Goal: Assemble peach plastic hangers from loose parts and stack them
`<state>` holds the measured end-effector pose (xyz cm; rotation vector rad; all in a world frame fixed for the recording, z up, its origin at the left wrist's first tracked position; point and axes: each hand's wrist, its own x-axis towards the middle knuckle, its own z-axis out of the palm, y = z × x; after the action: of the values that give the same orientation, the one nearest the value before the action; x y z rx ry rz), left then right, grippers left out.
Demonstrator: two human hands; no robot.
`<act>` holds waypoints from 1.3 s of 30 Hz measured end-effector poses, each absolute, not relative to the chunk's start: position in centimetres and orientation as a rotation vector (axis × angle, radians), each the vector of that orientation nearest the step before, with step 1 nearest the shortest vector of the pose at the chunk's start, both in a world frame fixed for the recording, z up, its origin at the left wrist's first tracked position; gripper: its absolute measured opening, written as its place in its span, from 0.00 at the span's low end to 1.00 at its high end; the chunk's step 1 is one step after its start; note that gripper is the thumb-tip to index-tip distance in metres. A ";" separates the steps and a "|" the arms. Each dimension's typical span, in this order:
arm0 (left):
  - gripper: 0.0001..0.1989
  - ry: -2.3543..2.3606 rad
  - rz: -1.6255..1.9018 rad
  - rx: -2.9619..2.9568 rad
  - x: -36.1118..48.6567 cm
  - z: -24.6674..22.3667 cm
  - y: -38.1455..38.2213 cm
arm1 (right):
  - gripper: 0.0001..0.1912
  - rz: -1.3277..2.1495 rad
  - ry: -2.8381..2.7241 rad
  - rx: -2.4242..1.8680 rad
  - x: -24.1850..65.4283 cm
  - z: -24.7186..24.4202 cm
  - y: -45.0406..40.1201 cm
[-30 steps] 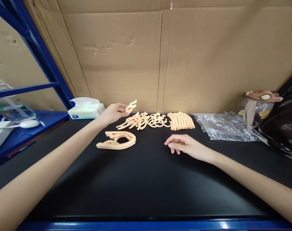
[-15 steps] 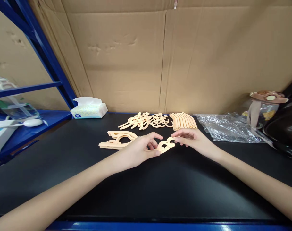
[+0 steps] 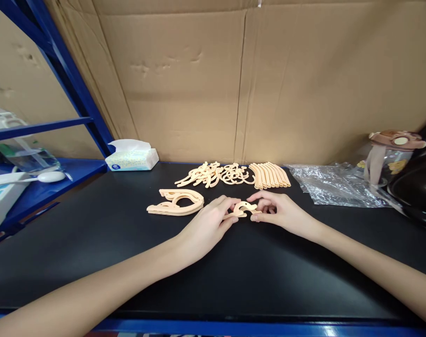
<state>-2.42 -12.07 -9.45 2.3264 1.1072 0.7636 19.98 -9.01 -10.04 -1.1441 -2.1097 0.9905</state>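
Note:
Between my two hands, just above or on the black table, is a small beige curved hanger piece (image 3: 243,206) with an arch and a small hole. My left hand (image 3: 213,220) pinches its left end between thumb and fingers; part of the piece is hidden behind them. My right hand (image 3: 276,208) has thumb and curled fingers closed about the right end. To the left of my left hand lie folded beige hangers (image 3: 184,209), stacked on one another. Behind my hands are a heap of beige hooked pieces (image 3: 205,174), a cluster of curved hooks (image 3: 234,174) and a row of beige hanger arms (image 3: 270,175).
A tissue pack (image 3: 133,159) stands at the back left, near a blue shelf frame (image 3: 72,79). Clear plastic bags (image 3: 339,187) and a lidded drinking bottle (image 3: 391,154) are at the right. Cardboard (image 3: 184,93) walls the back; the black tabletop (image 3: 234,281) extends in front.
The hanger piece has turned from slanted and face-on to lying lower and flatter, its arch upward. My right hand has come down slightly, and the view has shifted a little.

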 end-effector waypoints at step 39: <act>0.08 1.253 0.552 2.728 -3.0 -9.6 -10.5 | 0.10 0.148 -2.487 -1.101 19.4 -10.1 -9.9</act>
<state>-3.02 -10.52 -9.57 2.7284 1.2526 0.5523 19.43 -9.91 -10.06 -1.1006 -2.4869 0.1481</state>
